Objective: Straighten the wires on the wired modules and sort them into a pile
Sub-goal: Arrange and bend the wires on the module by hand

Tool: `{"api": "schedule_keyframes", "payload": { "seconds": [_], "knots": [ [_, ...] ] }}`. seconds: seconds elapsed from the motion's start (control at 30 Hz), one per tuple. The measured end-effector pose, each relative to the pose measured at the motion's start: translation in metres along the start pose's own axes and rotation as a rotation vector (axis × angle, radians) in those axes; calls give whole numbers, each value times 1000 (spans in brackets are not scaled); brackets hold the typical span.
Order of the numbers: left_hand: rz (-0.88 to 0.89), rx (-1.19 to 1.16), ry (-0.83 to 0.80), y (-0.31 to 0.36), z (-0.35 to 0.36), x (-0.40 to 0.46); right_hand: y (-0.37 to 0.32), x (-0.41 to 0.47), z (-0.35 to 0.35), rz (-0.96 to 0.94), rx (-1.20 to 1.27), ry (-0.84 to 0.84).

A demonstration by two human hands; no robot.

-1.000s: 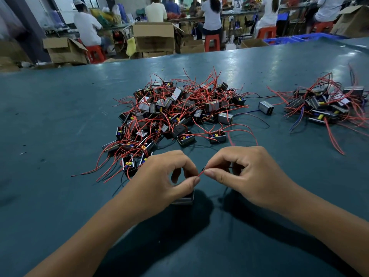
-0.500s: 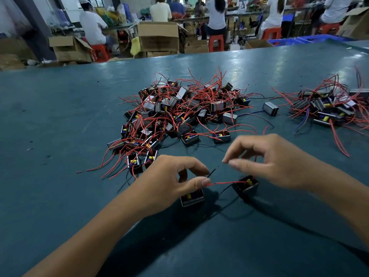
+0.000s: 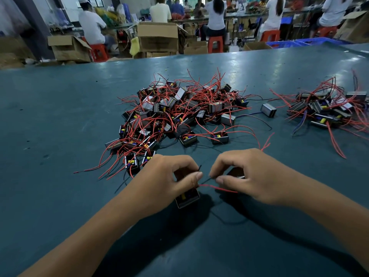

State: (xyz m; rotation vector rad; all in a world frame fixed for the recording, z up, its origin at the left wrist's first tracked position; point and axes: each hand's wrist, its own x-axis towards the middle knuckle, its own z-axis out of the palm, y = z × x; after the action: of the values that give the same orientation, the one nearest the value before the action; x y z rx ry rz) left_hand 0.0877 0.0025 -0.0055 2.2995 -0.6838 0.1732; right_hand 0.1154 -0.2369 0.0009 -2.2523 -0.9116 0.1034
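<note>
Two small modules are in hand near the table's (image 3: 60, 116) front edge: the left hand (image 3: 165, 176) grips one module (image 3: 187, 197) beneath its curled fingers, while the right hand (image 3: 245, 176) pinches a thin dark wire (image 3: 207, 179) between thumb and forefinger, a second module (image 3: 236, 172) half hidden under it. A red wire (image 3: 217, 188) runs between the hands. These blocks look light and rigid, best held by the case; their leads look thin and springy, so I would draw them gently between fingertips from root to tip. Just beyond lies the tangled pile (image 3: 179, 112); a sorted-looking pile (image 3: 327, 110) sits far right.
</note>
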Motion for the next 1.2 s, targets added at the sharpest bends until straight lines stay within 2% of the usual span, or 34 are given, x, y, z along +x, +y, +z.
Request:
{"api": "schedule_keyframes", "payload": {
  "seconds": [0.23,0.43,0.67,0.87,1.07,1.2],
  "knots": [
    [-46,1,8,4,2,1,-1,-1,7,59,59,87],
    [-168,-58,40,-1,3,1,0,-2,8,82,109,137],
    [-120,-26,56,5,8,2,-4,0,16,125,244,246],
    [-60,-8,105,12,8,4,-9,2,21,172,484,237],
    [-114,-38,115,8,13,3,-9,2,27,184,434,319],
    [-160,-103,122,8,17,3,-10,1,33,187,518,343]
  ]
}}
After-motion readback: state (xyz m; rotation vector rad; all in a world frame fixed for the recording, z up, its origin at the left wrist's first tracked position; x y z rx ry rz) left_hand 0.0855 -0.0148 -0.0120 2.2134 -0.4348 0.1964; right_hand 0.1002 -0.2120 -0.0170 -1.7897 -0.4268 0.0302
